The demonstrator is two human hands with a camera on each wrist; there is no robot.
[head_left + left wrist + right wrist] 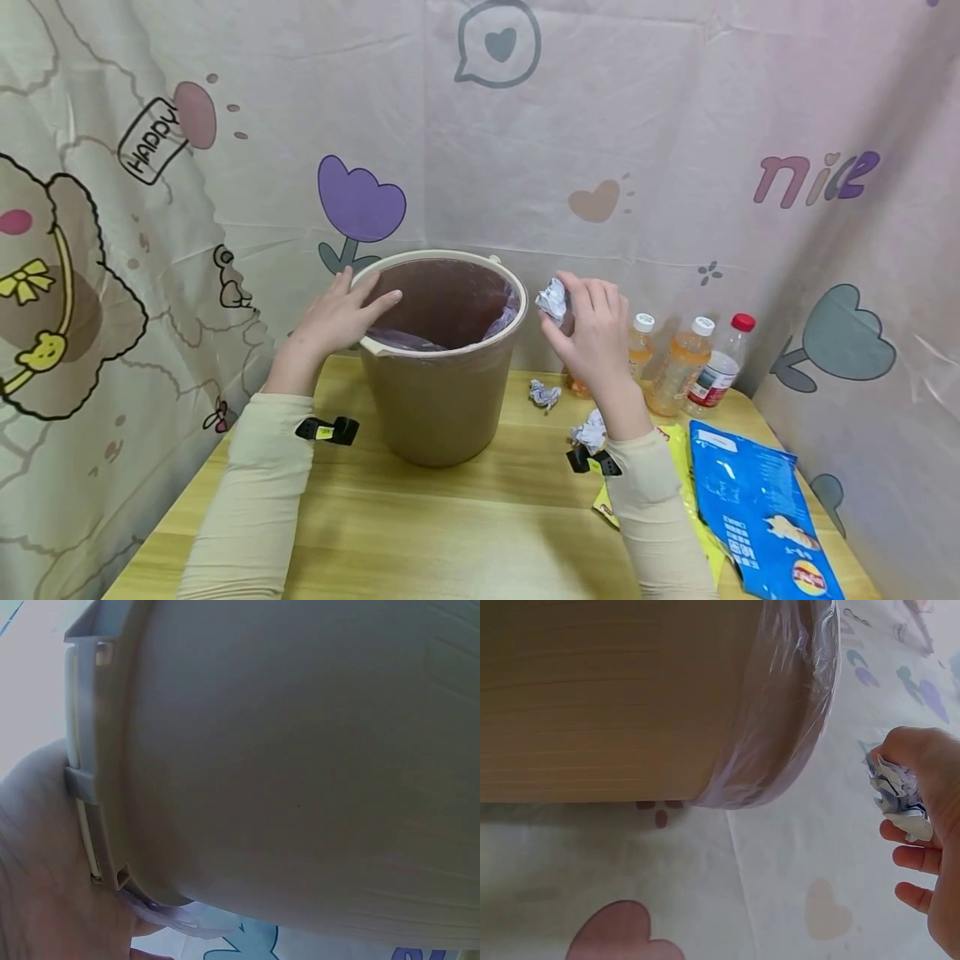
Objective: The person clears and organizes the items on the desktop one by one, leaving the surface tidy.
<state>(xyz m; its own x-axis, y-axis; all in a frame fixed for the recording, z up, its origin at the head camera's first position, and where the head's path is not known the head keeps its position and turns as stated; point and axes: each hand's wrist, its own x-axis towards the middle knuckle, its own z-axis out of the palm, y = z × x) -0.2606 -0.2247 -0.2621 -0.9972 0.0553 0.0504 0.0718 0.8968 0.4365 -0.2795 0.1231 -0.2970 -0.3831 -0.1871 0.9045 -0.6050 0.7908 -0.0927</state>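
2 sleeves (pixel 255 492) foremost; left hand (pixel 333 315), fingers spread, touches bin (pixel 442 408); right hand (pixel 598 333) pinches paper (pixel 553 300); curtain (pixel 637 100) reads "HAPPY", "nice".

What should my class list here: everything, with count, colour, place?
Table: one, yellowish, below
Printed cloth: count unclear, pale, behind
Bin: one, brown, on table
Liner: one, translucent purple, in bin
Crumpled papers: three, whitish, two on table, one held
Bottles: at least three, orange and clear, back right
Packets: at least two, blue and yellow, front right
Wrist devices: two, black, wrists
Sleeves: two, cream, forearms
Left hand: one, bare, at rim
Right hand: one, bare, holding paper
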